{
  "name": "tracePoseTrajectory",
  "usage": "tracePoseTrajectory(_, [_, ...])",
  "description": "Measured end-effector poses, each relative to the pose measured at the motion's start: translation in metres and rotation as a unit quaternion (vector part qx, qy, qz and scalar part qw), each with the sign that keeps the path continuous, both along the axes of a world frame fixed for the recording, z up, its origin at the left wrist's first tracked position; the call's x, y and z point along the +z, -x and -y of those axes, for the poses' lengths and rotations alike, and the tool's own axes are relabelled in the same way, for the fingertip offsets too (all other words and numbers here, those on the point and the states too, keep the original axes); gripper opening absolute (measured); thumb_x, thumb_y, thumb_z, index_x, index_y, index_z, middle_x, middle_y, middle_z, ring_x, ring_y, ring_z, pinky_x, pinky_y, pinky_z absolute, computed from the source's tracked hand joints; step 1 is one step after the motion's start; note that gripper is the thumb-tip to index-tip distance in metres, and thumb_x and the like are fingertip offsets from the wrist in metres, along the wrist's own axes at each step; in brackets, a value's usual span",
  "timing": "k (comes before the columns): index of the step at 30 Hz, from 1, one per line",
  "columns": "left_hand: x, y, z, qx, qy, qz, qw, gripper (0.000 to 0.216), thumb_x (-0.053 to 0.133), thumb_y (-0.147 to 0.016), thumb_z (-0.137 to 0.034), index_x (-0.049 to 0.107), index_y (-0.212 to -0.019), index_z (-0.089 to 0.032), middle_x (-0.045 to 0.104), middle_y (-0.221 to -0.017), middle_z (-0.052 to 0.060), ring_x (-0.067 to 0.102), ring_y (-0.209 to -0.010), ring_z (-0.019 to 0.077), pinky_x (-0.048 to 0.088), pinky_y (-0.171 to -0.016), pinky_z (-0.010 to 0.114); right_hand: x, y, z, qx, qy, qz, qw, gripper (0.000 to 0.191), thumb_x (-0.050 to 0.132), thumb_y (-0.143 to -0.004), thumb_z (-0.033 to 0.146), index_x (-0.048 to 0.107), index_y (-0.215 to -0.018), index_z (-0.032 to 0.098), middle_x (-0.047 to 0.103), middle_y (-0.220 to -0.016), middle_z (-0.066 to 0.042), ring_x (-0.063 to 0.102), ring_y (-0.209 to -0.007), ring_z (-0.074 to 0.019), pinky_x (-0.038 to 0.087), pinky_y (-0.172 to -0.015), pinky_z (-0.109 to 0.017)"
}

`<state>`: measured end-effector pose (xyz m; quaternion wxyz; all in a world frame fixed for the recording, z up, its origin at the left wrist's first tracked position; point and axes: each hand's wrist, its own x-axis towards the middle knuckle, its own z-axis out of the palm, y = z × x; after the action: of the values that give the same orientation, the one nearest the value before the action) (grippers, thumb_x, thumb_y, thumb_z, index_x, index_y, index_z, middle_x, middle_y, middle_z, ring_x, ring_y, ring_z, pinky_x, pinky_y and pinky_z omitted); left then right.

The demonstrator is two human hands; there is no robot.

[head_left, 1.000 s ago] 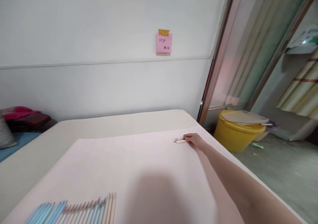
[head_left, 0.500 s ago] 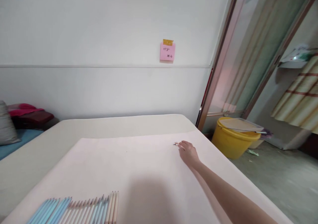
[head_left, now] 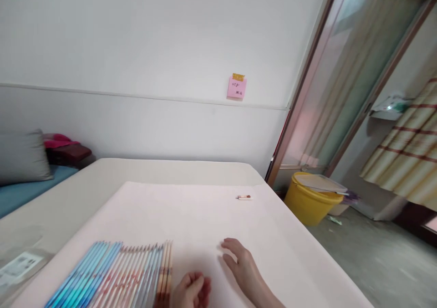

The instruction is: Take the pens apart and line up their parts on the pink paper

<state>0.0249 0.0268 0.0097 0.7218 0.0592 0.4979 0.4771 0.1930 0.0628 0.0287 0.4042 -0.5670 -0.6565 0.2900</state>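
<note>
A row of pencils lies side by side at the lower left, tips pointing away from me: blue ones, then white-and-red, grey-blue and tan ones with brown lower parts. Just right of the tan pencils is my left hand, fingers curled in and thumb pressed over them; whatever they may hold is hidden. My right hand hovers over or rests on the white sheet, thumb and fingers apart, nothing between them. Farther back, two small slim pieces, whitish with a dark tip and a brown end, lie together, apart from both hands.
The white sheet covers much of the cream table. A clear bag with a label lies at the left edge. A grey cushion is beyond. Right of the table stands a yellow bucket. A pink note hangs on the wall.
My right hand has drawn back toward me, leaving the small slim pieces on the sheet. My left hand has come into view beside the pencils. The camera has tilted and shifted.
</note>
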Motion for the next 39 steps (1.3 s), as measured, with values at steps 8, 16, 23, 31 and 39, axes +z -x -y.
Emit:
tracePoseTrajectory(8, [0.04, 0.091, -0.015, 0.224, -0.151, -0.019, 0.963, 0.01, 0.058, -0.071, -0.006, 0.055, -0.076, -0.014, 0.065, -0.075, 0.006, 0.063, -0.068, 0.0113, 0.05, -0.061, 0.02, 0.033, 0.062, 0.043, 0.006, 0.02, -0.053, 0.998, 0.021, 0.051, -0.077, 0.028, 0.064, -0.093, 0.024, 0.063, -0.102, -0.004, 0.057, -0.091, -0.0203, 0.044, -0.075, -0.028])
tracePoseTrajectory(16, [0.041, 0.112, -0.012, 0.069, -0.229, -0.26, 0.936, 0.011, 0.057, -0.072, -0.025, 0.058, -0.078, -0.016, 0.064, -0.079, 0.006, 0.061, -0.075, 0.0151, 0.045, -0.064, 0.023, -0.026, 0.081, 0.048, 0.062, -0.017, 0.298, 0.952, 0.023, 0.041, -0.081, 0.014, 0.061, -0.089, 0.022, 0.064, -0.087, -0.003, 0.059, -0.076, -0.019, 0.038, -0.067, -0.03])
tracePoseTrajectory(23, [0.023, 0.084, -0.005, -0.186, -0.262, -0.597, 0.735, 0.024, 0.043, -0.075, -0.021, 0.063, -0.088, -0.02, 0.065, -0.079, 0.009, 0.058, -0.08, 0.0239, 0.039, -0.074, 0.035, -0.03, 0.091, 0.056, 0.098, -0.066, 0.4, 0.909, 0.017, 0.045, -0.08, 0.01, 0.059, -0.08, 0.021, 0.063, -0.081, -0.002, 0.056, -0.073, -0.0181, 0.031, -0.066, -0.03])
tracePoseTrajectory(31, [0.009, 0.047, 0.018, -0.277, -0.274, -0.701, 0.597, 0.036, 0.042, -0.073, -0.017, 0.06, -0.104, -0.016, 0.059, -0.106, 0.019, 0.044, -0.111, 0.0361, 0.02, -0.094, 0.052, -0.031, 0.083, 0.056, 0.092, -0.063, 0.415, 0.903, 0.02, 0.044, -0.08, 0.008, 0.059, -0.078, 0.022, 0.062, -0.079, -0.001, 0.056, -0.071, -0.0181, 0.029, -0.063, -0.03])
tracePoseTrajectory(39, [0.001, 0.044, 0.014, -0.285, -0.258, -0.691, 0.612, 0.035, 0.035, -0.078, -0.015, 0.058, -0.104, -0.016, 0.053, -0.118, 0.018, 0.043, -0.114, 0.0313, 0.023, -0.097, 0.045, -0.033, 0.075, 0.052, 0.068, -0.042, 0.424, 0.902, 0.026, 0.041, -0.077, 0.002, 0.059, -0.076, 0.021, 0.062, -0.076, -0.002, 0.056, -0.071, -0.0182, 0.028, -0.061, -0.03])
